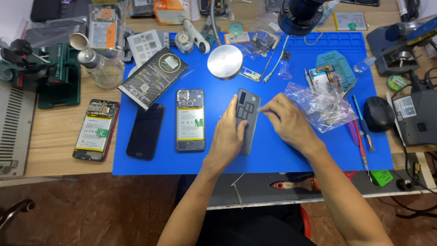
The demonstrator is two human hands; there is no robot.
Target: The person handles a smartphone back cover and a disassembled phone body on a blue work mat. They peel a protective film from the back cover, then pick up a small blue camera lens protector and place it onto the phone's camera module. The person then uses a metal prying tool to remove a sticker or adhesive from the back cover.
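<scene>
While the left hand [229,136] grips a grey phone cover [248,119] | right hand [287,120] pinches its edge | blue mat [318,150].

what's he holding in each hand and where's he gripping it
The left hand grips the grey phone back cover along its left edge, tilted up off the blue mat. The right hand pinches something small against it; too small to tell.
</scene>
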